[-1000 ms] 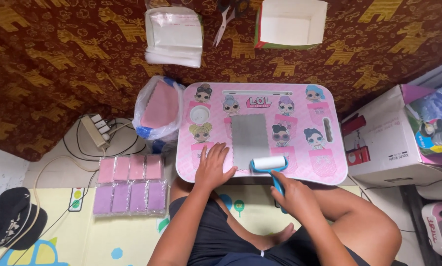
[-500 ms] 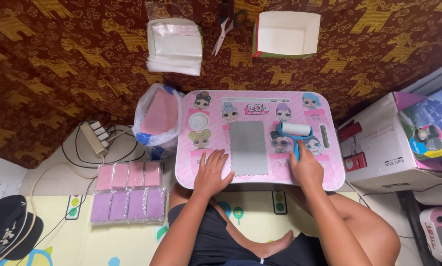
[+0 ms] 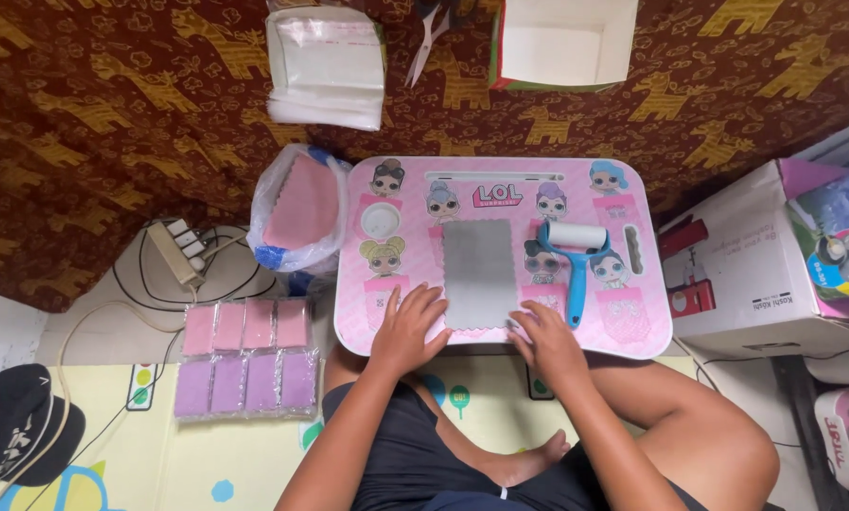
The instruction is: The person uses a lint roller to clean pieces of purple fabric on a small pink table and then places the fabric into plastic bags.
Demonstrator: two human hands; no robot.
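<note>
A grey rectangular cloth (image 3: pixel 479 273) lies flat in the middle of a small pink lap table (image 3: pixel 642 322) with cartoon doll pictures. My left hand (image 3: pixel 407 328) rests with spread fingers on the table at the cloth's near left corner. My right hand (image 3: pixel 547 339) touches the cloth's near right corner and holds nothing. A lint roller (image 3: pixel 576 257) with a blue handle and white roll lies on the table just right of the cloth, beyond my right hand.
A plastic bag of pink cloths (image 3: pixel 297 206) stands left of the table. Packed pink and purple cloths (image 3: pixel 245 358) lie in rows on the floor. A stack of clear bags (image 3: pixel 325 66), scissors (image 3: pixel 429 38), an open box (image 3: pixel 561 43), cardboard boxes (image 3: pixel 755 255), a power strip (image 3: pixel 178 251) and a black cap (image 3: pixel 17 440) surround me.
My right hand carried the lint roller from the table's near edge to its right side, set it down and let go, then came back to the cloth's near corner.
</note>
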